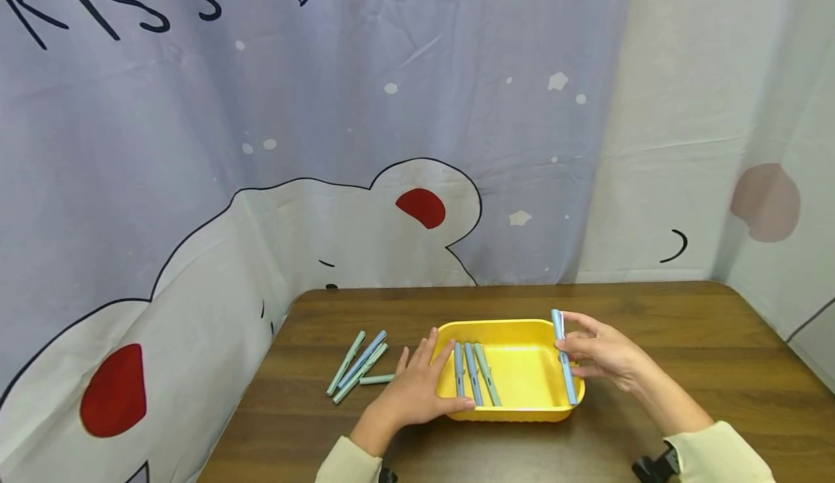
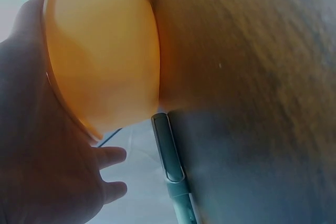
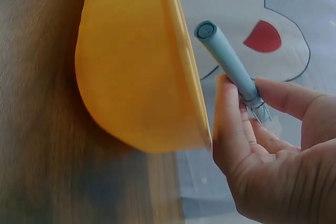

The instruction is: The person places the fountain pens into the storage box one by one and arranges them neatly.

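Observation:
A blue pen [image 1: 565,367] is pinched between the thumb and fingers of my right hand [image 1: 603,352], its lower end over the right side of a yellow tray [image 1: 509,414]. The right wrist view shows this pen [image 3: 231,61] tilted above the tray's rim. My left hand [image 1: 420,389] rests on the tray's left side with fingers spread, the thumb along the front rim. Inside the tray, two blue pens [image 1: 472,376] and one green pen [image 1: 487,376] lie side by side at the left.
Left of the tray, several green and blue pens [image 1: 352,367] lie loosely on the wooden table [image 1: 287,410]. One green pen [image 1: 377,379] lies crosswise near my left hand, partly hidden by it. A patterned curtain [image 1: 522,120] hangs behind the table.

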Demonstrator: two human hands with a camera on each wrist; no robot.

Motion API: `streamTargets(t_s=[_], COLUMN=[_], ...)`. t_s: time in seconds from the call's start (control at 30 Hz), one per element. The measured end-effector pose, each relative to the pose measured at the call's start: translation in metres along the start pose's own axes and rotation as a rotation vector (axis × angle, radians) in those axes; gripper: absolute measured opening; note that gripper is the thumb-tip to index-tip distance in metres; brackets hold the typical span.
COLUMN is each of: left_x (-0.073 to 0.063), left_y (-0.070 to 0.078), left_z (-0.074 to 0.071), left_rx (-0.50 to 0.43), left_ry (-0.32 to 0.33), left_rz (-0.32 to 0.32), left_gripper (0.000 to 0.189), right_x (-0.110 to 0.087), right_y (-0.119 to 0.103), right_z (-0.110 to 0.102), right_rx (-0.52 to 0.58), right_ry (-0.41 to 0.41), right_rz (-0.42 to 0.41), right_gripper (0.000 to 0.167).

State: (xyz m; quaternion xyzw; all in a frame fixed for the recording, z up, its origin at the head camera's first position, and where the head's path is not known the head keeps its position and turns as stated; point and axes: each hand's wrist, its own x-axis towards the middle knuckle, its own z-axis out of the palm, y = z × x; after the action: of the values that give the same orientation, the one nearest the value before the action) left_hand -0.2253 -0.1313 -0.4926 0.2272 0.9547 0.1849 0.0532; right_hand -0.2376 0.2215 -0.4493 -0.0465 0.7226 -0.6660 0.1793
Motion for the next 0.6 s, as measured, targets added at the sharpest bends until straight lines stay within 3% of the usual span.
streamTargets(t_s=[0.37, 0.6], left_x=[0.0, 0.0], left_y=[0.002, 0.002], left_z=[0.001, 0.001], left_rx=[0.012, 0.018], left_ry=[-0.002, 0.002], left_rz=[0.002, -0.001], left_gripper=[0.107, 0.108], right_x=[0.006, 0.01], right_y=[-0.007, -0.005], right_z=[0.02, 0.028], right_rx=[-0.048, -0.041], right_ry=[0.043, 0.009], right_rz=[0.021, 0.008], right_gripper=[0.076, 0.073])
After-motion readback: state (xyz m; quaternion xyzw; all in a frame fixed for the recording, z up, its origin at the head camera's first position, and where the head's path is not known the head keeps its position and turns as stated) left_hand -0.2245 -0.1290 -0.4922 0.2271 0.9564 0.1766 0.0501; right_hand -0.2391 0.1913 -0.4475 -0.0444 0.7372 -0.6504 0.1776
